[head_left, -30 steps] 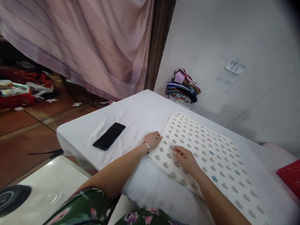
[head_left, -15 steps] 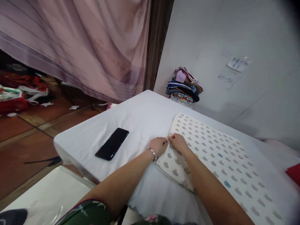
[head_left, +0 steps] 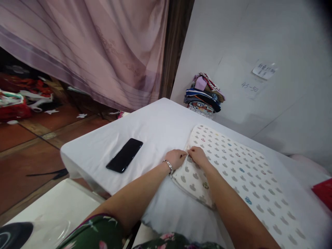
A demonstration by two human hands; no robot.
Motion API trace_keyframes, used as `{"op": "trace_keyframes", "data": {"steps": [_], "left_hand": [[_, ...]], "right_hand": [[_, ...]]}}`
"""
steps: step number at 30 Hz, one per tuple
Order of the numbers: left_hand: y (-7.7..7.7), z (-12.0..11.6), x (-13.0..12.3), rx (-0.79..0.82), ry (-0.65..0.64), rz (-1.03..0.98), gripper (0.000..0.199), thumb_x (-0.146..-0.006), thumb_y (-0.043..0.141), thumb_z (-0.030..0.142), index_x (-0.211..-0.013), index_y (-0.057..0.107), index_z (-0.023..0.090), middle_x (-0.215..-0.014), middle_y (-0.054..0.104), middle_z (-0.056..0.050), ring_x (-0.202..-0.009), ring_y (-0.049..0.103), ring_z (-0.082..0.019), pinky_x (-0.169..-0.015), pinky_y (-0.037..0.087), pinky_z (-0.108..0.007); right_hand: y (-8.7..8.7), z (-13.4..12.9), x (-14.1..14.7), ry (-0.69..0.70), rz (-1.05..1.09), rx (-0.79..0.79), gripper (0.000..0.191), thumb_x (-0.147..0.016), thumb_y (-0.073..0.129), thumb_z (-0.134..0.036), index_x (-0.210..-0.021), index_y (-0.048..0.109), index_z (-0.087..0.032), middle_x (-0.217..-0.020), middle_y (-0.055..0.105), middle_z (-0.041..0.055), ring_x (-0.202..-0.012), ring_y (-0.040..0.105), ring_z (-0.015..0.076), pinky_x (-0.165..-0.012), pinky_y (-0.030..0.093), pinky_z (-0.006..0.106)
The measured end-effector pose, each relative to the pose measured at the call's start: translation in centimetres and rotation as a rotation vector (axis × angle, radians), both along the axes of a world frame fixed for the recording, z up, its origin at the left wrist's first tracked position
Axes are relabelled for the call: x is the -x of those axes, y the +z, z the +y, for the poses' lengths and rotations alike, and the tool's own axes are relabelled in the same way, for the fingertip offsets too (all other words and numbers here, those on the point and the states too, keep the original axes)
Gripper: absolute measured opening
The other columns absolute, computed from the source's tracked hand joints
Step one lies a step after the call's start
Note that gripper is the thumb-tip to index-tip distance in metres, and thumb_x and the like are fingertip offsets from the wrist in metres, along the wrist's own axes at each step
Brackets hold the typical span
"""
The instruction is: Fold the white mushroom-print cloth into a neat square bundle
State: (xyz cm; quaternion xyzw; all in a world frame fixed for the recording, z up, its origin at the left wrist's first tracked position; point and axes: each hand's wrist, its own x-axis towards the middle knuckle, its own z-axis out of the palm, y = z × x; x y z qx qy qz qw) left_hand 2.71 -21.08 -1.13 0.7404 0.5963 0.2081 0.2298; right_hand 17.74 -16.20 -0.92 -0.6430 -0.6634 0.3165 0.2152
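Note:
A white cloth pad (head_left: 233, 166) printed with grey rabbit heads and a few coloured ones lies spread across the bed-like white surface. My left hand (head_left: 176, 158), with a silver bracelet at the wrist, pinches the pad's left edge. Right beside it, my right hand (head_left: 197, 154) has its fingers closed on the same edge. The fingertips of both hands nearly meet, and the fabric is slightly gathered between them. What exactly lies under the fingertips is too small to make out. To the left of my hands rests a black phone (head_left: 125, 155), screen up.
Folded clothes (head_left: 203, 94) are stacked at the far corner against the white wall (head_left: 259, 41). A pink curtain (head_left: 103, 52) hangs at the left. A white stool or box (head_left: 57, 204) stands at lower left, and a red object (head_left: 323, 193) lies at the right edge.
Both hands stay pinched on the pad's edge, with barely any movement. The view has shifted very slightly.

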Motion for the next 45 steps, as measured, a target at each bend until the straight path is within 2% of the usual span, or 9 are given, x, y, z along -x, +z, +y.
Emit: {"op": "trace_keyframes", "data": {"steps": [7, 12, 16, 19, 24, 30, 34, 40, 45], "left_hand": [[0.0, 0.3, 0.2, 0.04, 0.058, 0.027, 0.034, -0.087, 0.038, 0.04, -0.086, 0.068, 0.025, -0.091, 0.069, -0.002, -0.084, 0.061, -0.017, -0.072, 0.043, -0.026], [0.6, 0.6, 0.6, -0.003, 0.102, -0.016, 0.024, -0.082, 0.045, 0.032, -0.089, 0.068, 0.025, -0.096, 0.068, 0.0, -0.086, 0.06, -0.015, -0.072, 0.043, -0.025], [2.0, 2.2, -0.5, -0.001, 0.139, 0.062, 0.025, -0.082, 0.045, 0.031, -0.093, 0.067, 0.027, -0.103, 0.067, 0.0, -0.094, 0.059, -0.015, -0.079, 0.044, -0.025], [2.6, 3.9, -2.1, 0.076, 0.167, 0.134, 0.021, -0.078, 0.051, 0.033, -0.087, 0.068, 0.025, -0.097, 0.069, -0.002, -0.092, 0.061, -0.018, -0.076, 0.046, -0.027], [1.7, 5.5, -3.7, 0.12, 0.219, 0.189, 0.023, -0.076, 0.052, 0.033, -0.09, 0.066, 0.021, -0.099, 0.068, -0.01, -0.093, 0.062, -0.023, -0.075, 0.047, -0.031], [0.8, 5.5, -3.9, 0.103, 0.229, 0.204, 0.029, -0.077, 0.051, 0.034, -0.099, 0.061, 0.018, -0.103, 0.065, -0.012, -0.094, 0.062, -0.025, -0.075, 0.048, -0.033], [0.8, 5.7, -3.9, 0.09, 0.221, 0.202, 0.035, -0.077, 0.052, 0.039, -0.104, 0.058, 0.017, -0.107, 0.062, -0.014, -0.095, 0.062, -0.026, -0.077, 0.047, -0.034], [0.8, 5.8, -3.8, 0.104, 0.154, 0.18, 0.024, -0.08, 0.049, 0.032, -0.096, 0.059, 0.018, -0.102, 0.064, -0.011, -0.094, 0.062, -0.025, -0.076, 0.047, -0.033], [1.1, 5.7, -4.0, 0.095, 0.147, 0.167, 0.02, -0.082, 0.045, 0.026, -0.096, 0.058, 0.019, -0.1, 0.065, -0.009, -0.094, 0.062, -0.022, -0.076, 0.046, -0.03]], "right_hand": [[-0.6, -0.9, -0.8, -0.052, 0.151, 0.022, 0.02, -0.075, 0.05, -0.036, -0.063, 0.054, -0.02, -0.053, 0.057, -0.0032, -0.037, 0.043, 0.0081, -0.039, 0.032, 0.021], [-1.0, -1.1, -0.8, -0.068, 0.254, -0.017, 0.022, -0.073, 0.05, -0.039, -0.063, 0.052, -0.02, -0.05, 0.055, -0.0043, -0.036, 0.041, 0.0083, -0.038, 0.031, 0.021], [-1.2, -1.3, -1.0, -0.074, 0.339, -0.054, 0.025, -0.072, 0.051, -0.044, -0.062, 0.051, -0.021, -0.048, 0.052, -0.0051, -0.037, 0.039, 0.0087, -0.039, 0.031, 0.022], [-1.4, -1.4, -1.1, -0.08, 0.379, -0.08, 0.027, -0.073, 0.05, -0.046, -0.063, 0.05, -0.021, -0.049, 0.052, -0.0051, -0.038, 0.039, 0.0091, -0.04, 0.032, 0.022], [-1.8, -1.5, -1.3, -0.067, 0.4, -0.109, 0.03, -0.073, 0.051, -0.049, -0.062, 0.05, -0.021, -0.048, 0.051, -0.0048, -0.041, 0.04, 0.0103, -0.042, 0.033, 0.023], [-1.8, -1.4, -1.2, -0.058, 0.417, -0.122, 0.029, -0.073, 0.052, -0.048, -0.062, 0.051, -0.021, -0.047, 0.049, -0.0057, -0.041, 0.038, 0.0104, -0.042, 0.031, 0.024], [-1.5, -1.7, -1.3, -0.114, 0.483, -0.096, 0.03, -0.072, 0.054, -0.049, -0.061, 0.05, -0.021, -0.047, 0.048, -0.0053, -0.04, 0.038, 0.0102, -0.041, 0.03, 0.024], [-1.2, -1.9, -1.5, -0.155, 0.551, -0.046, 0.032, -0.072, 0.057, -0.05, -0.061, 0.05, -0.021, -0.041, 0.045, -0.006, -0.038, 0.037, 0.0099, -0.04, 0.028, 0.023], [-1.5, -1.9, -1.6, -0.154, 0.583, -0.052, 0.032, -0.073, 0.058, -0.05, -0.064, 0.052, -0.02, -0.04, 0.045, -0.0068, -0.038, 0.037, 0.0088, -0.04, 0.027, 0.022]]}}
